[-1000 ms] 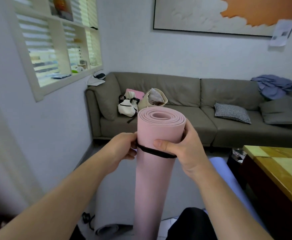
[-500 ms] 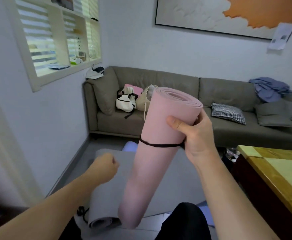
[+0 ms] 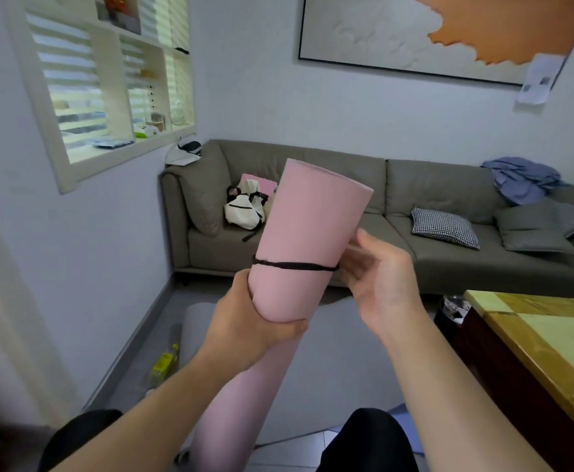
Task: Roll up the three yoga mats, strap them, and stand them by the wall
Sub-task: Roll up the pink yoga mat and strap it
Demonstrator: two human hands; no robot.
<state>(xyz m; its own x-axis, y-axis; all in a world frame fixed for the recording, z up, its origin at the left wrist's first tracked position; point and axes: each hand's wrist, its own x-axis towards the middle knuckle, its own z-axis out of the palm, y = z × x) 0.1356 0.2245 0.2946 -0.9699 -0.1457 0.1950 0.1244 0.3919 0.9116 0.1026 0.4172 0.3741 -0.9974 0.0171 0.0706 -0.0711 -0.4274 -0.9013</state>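
Grey sofa runs along the back wall, with a white bag with black straps sitting at its left end, a checkered cushion about mid-seat, a couple of grey cushions further right, and a crumpled blue cloth thrown over the backrest at the far right. Above it hangs a big white-and-orange painting with a sheet of paper stuck by its lower right corner, and the left wall has a recessed shelf with slatted blinds behind and small stuff on it too blurry to make out. Yellow-green bottle lies on the floor by the left wall, and a wooden table pokes in from the right.
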